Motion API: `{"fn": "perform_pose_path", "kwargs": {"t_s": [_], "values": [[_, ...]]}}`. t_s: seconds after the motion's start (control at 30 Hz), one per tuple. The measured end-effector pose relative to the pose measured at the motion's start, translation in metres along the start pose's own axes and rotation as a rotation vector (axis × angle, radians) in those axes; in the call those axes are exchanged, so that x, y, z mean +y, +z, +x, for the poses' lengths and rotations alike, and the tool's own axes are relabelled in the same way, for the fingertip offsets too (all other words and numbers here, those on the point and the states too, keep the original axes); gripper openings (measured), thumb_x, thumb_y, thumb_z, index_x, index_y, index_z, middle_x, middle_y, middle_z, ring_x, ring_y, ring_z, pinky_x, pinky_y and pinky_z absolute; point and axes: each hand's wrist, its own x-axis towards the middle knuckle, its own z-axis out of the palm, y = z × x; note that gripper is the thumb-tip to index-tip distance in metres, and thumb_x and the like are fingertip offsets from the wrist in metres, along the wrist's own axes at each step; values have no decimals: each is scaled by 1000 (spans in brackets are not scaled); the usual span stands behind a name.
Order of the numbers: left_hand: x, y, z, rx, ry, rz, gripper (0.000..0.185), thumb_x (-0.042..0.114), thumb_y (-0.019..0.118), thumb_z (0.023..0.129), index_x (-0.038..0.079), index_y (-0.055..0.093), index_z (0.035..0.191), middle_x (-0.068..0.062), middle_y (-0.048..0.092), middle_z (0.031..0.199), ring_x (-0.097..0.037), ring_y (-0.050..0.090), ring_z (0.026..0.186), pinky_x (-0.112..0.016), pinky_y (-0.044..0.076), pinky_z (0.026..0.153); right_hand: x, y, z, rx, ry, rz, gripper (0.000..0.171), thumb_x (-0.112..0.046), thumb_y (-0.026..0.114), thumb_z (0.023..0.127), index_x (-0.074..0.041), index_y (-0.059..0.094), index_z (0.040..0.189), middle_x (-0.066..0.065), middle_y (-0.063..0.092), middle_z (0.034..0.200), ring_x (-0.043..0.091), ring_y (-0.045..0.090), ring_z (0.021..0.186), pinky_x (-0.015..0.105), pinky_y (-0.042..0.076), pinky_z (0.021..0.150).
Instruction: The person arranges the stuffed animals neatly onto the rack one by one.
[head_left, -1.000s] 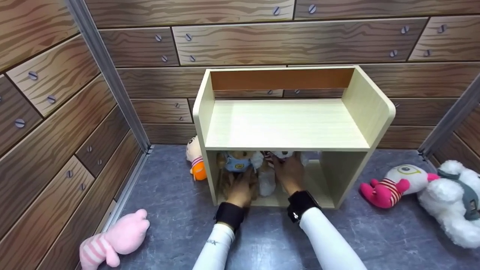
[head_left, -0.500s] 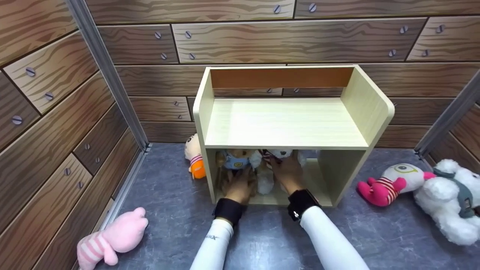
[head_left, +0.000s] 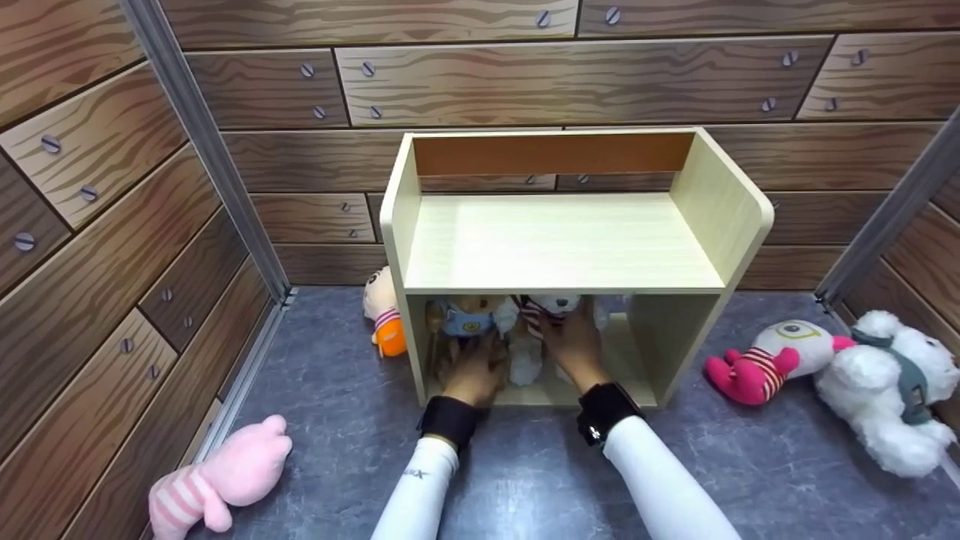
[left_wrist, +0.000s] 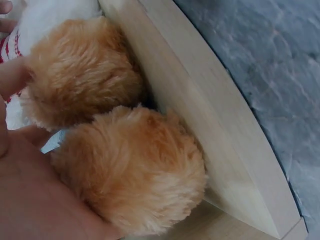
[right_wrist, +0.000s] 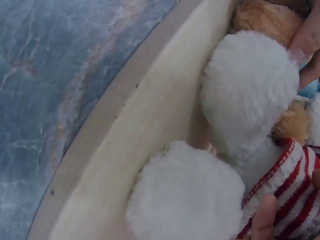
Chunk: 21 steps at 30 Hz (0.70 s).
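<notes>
White plush point(right_wrist: 254, 159) upright, feet toward front, right hand point(head_left: 576, 345) gripping; left hand point(head_left: 476, 371) unclear.

The white plush point(right_wrist: 252, 162) wears red stripes, the tan plush point(left_wrist: 122, 145) blue.

Over the last second my view has turned slightly right, so the shelf point(head_left: 562, 240) and the pink plush point(head_left: 244, 469) sit a little farther left. At far right, the fluffy white plush point(head_left: 877, 397), earlier cut off by the edge of view, has come almost wholly in. Against the shelf, my right grip point(head_left: 576, 345) has eased slightly right and nearer, and more of the red-and-white striped shirt point(head_left: 530, 316) shows left of my fingers.
</notes>
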Motion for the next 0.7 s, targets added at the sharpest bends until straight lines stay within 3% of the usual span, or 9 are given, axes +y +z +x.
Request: {"fn": "perform_pose_path", "kwargs": {"t_s": [0.2,0.33,0.57,0.7], "values": [[-1,0,3,-4,8,5,53,39,55,101,22,46,149,-8,45,153,-50,18,147,-72,14,112,-1,3,4,30,-45,-16,85,-23,67,95,9,15,154,34,38,149,46,67,84,52,56,68],[-1,-1,5,8,20,19,50,38,57,101,21,49,147,-8,47,152,-49,20,147,-73,16,110,-1,2,6,16,-77,-19,79,-21,65,95,9,21,152,35,42,144,47,67,87,54,56,69],[-3,-2,3,-12,14,19,52,40,56,101,23,47,149,-6,43,156,-48,16,148,-71,14,112,0,-3,6,-50,-93,-28,75,-24,63,97,7,24,153,35,37,148,48,65,95,55,55,76],[-5,-1,2,-6,29,-2,54,41,59,99,21,49,148,-9,43,155,-50,16,147,-71,14,112,-4,-8,3,-29,-62,9,84,-25,65,96,9,15,155,35,35,149,41,66,78,49,55,64]]}}
